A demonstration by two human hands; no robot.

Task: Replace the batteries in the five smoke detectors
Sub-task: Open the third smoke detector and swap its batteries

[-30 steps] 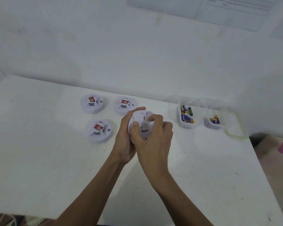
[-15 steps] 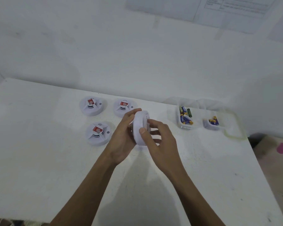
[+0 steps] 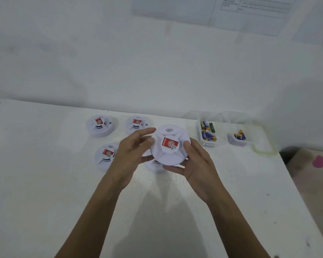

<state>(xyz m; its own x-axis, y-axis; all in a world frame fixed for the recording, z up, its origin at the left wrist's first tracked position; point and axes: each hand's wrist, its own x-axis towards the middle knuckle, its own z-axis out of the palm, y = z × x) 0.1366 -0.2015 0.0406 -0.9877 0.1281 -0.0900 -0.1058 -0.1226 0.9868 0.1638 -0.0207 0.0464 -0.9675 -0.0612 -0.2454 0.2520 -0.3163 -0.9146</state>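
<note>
Left of the hands, on the white table [image 3: 45, 183], three smoke detectors sit face up and apart from one another: far-left detector [image 3: 100, 125], far-middle detector [image 3: 137, 123], and near-left detector [image 3: 106, 156], the last just beside the left wrist. Each has a red sticker on a raised hub.

Left hand [image 3: 131, 153]: fingers spread and nearly straight, tips against the left rim of the held detector [image 3: 169, 148]. Steadying, not clamping.

Held detector: between the two hands, raised off the table, face tilted up toward the wearer. It is a round white disc, so no long axis; underside hidden. Radial ribs, sounder slots at the far edge, red label [image 3: 170, 143] on the hub. Casing looks closed; which cells are inside cannot be told.

Directly beneath it, half hidden, a fifth detector [image 3: 155, 165] lies on the table.

Right hand [image 3: 198, 164]: thumb over the right rim, fingers curled under the near edge. This hand appears to carry the weight.

Right of that hand, well apart from the detectors: clear tub [image 3: 208, 145] holding batteries [image 3: 206, 135], then a smaller tub [image 3: 235, 142] with a few more.

Judgement: straight down is occupied, so setting the unit down needs a shift toward bare table nearer the wearer. The right hand is closer to the batteries.
</note>
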